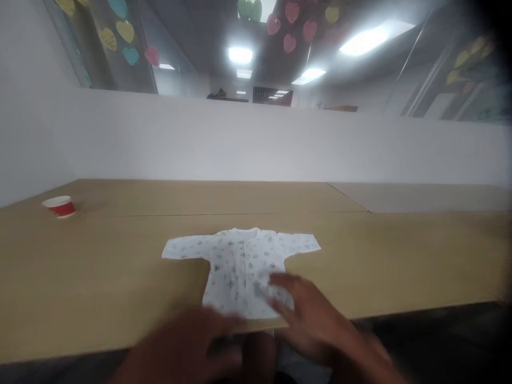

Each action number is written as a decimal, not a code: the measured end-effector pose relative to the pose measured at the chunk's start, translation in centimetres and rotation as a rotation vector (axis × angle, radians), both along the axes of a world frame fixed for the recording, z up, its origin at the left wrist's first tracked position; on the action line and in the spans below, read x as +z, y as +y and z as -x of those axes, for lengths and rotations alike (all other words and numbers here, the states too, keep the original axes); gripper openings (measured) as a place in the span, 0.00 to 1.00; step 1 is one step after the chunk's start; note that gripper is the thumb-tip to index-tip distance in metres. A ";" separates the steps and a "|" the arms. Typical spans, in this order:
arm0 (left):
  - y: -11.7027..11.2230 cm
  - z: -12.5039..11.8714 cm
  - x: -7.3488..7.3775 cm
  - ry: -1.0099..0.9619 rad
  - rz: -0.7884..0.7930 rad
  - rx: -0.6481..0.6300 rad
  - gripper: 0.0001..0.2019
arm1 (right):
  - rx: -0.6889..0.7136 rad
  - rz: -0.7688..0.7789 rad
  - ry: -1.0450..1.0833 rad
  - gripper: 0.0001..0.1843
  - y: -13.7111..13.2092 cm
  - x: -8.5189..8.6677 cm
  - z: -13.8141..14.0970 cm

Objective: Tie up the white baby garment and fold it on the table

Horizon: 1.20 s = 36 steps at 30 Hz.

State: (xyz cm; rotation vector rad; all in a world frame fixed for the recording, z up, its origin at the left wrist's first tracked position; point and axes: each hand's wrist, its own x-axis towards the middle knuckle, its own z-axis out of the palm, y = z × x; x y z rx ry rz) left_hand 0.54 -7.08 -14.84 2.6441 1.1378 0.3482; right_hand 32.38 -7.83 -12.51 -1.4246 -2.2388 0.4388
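Note:
A small white baby jacket (236,266) with a green print lies flat on the light wooden table (92,277), sleeves spread out to both sides. My right hand (308,320) rests with spread fingers on the lower right part of the cloth, where the fabric looks slightly rumpled. My left hand (184,344) is blurred by motion, low in the view at the table's near edge. Its fingertips reach toward the jacket's lower hem.
A red and white paper cup (60,207) stands at the far left of the table. A grey panel (424,197) lies along the far right. Behind the table rises a white partition (256,144), with paper hearts (124,32) on glass above it.

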 end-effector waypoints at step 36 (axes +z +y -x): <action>7.2 5.7 14.2 0.135 -0.474 0.090 0.24 | 0.319 -1.138 -0.217 0.23 6.0 6.4 -8.8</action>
